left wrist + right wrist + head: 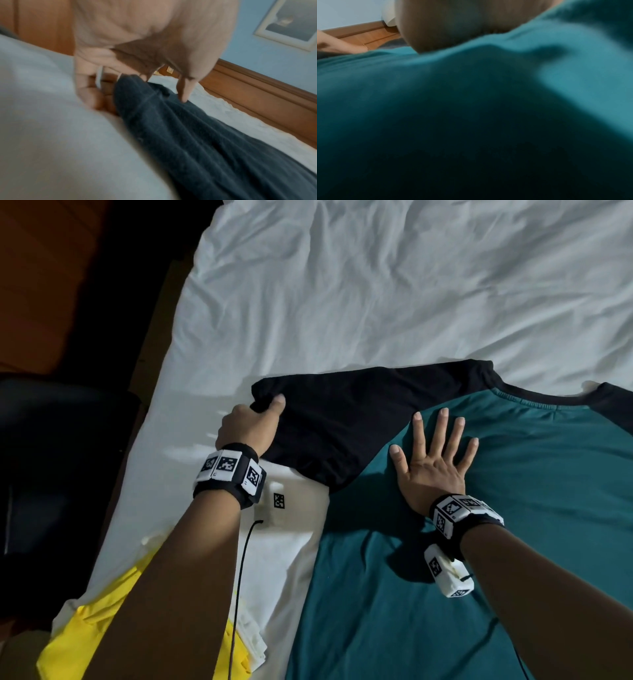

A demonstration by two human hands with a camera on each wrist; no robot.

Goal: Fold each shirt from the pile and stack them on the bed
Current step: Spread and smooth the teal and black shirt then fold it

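Note:
A teal shirt (pixel 462 542) with black sleeves lies spread flat on the white bed (pixel 376 285). Its black left sleeve (pixel 342 419) stretches out to the left. My left hand (pixel 253 419) grips the cuff end of that sleeve, thumb on top and fingers curled under. In the left wrist view the black sleeve (pixel 188 135) runs away from my left hand (pixel 137 88), which pinches its end. My right hand (pixel 431 463) lies flat on the teal chest near the shoulder seam, fingers spread. The right wrist view shows only blurred teal shirt (pixel 471 108) and my palm (pixel 453 23).
A yellow garment (pixel 102 628) and folded white cloth (pixel 253 642) lie at the bed's near left corner. A dark chair (pixel 51 457) stands left of the bed on a wooden floor (pixel 41 285). The far half of the sheet is wrinkled.

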